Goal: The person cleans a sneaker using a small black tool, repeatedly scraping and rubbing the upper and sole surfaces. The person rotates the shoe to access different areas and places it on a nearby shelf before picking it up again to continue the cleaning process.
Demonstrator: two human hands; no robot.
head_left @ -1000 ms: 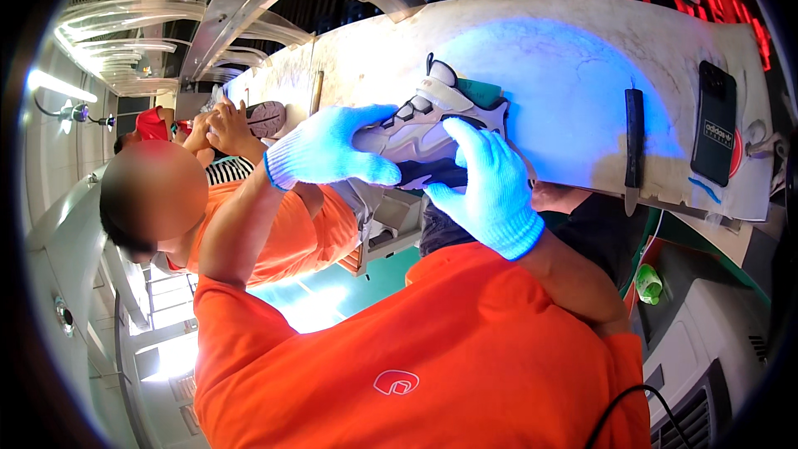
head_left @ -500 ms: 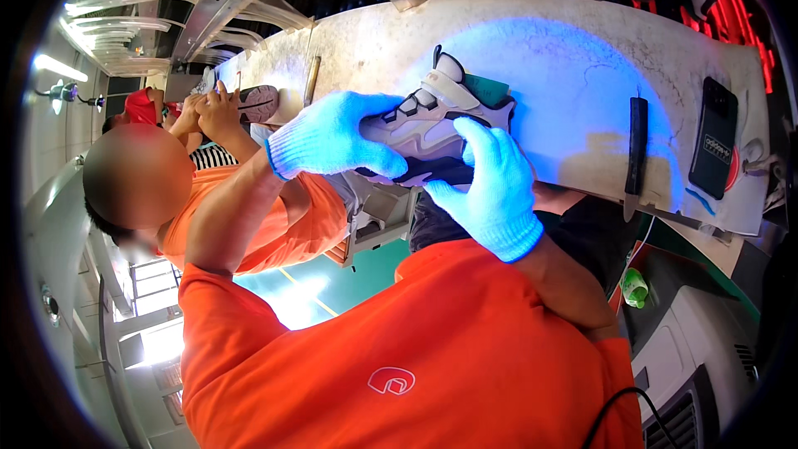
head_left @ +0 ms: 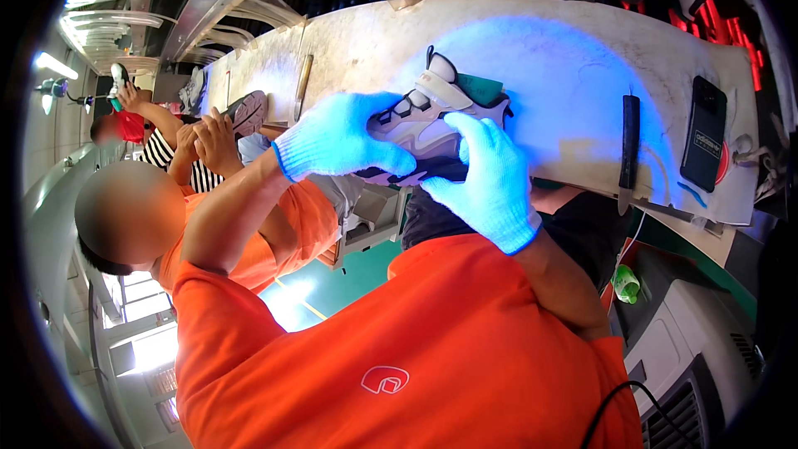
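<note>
Gripping, fingers wrapped: gloved L hand point(head_left: 337, 137) on toe end of gray sneaker point(head_left: 432, 135), upper ctr of frame. Gloved R hand point(head_left: 495, 179) just right of ctr, thumb + fingertips against sneaker's side; can't tell if grasping. Knife point(head_left: 630, 137) on table point(head_left: 549, 58), upper R; phone point(head_left: 703, 137) farther R, near table's end.

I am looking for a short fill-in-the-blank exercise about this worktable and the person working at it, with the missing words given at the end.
1. The left hand holds the toe end of a grey ____.
2. Like the left, the right hand wears a knitted ____.
3. The pool of light on the table is ____ in colour.
4. The dark-handled knife lies to the left of the black ____.

Missing words: shoe; glove; blue; phone.
</note>
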